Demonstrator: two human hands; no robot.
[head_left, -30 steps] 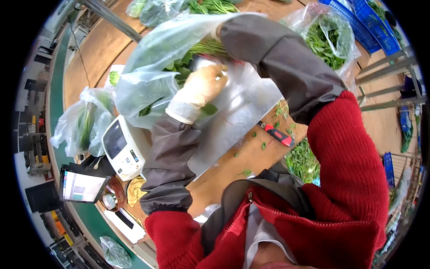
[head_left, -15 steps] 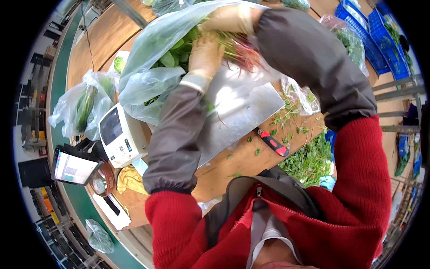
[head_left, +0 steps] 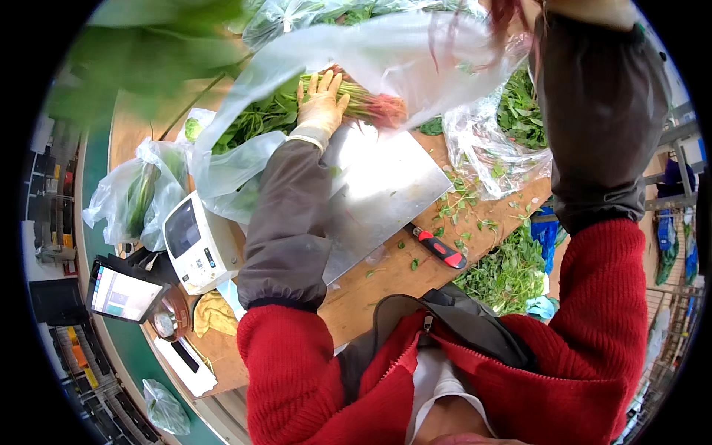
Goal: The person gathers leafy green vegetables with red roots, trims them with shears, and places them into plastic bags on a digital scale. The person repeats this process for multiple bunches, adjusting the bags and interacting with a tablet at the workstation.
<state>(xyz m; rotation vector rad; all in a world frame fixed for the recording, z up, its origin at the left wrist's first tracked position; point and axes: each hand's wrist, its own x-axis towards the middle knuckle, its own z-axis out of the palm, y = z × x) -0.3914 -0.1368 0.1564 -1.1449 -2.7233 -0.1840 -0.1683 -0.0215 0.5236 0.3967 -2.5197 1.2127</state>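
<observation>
My left hand (head_left: 322, 111), in a pale glove, lies with spread fingers on a bunch of red-rooted leafy greens (head_left: 363, 100). The bunch rests in the mouth of a large clear plastic bag (head_left: 245, 152), over a shiny metal plate (head_left: 393, 170). My right hand (head_left: 593, 10) is raised at the top right edge, its fingers mostly cut off. Beside it hang the red roots (head_left: 512, 13) of more leafy greens, which it seems to grip. Blurred green leaves (head_left: 156, 59) loom close at the top left.
A red-and-black box cutter (head_left: 440, 247) lies by the plate. To the left stand a white scale-like machine (head_left: 199, 241), a screen (head_left: 124, 293) and bagged green vegetables (head_left: 141, 189). Loose greens (head_left: 508, 271) are heaped at the right, below a crumpled clear bag (head_left: 482, 152).
My right hand has left the bag and swung up to the right, with red roots beside it. My left hand has shifted slightly left, fingers spread on the bunch. Blurred leaves have appeared top left.
</observation>
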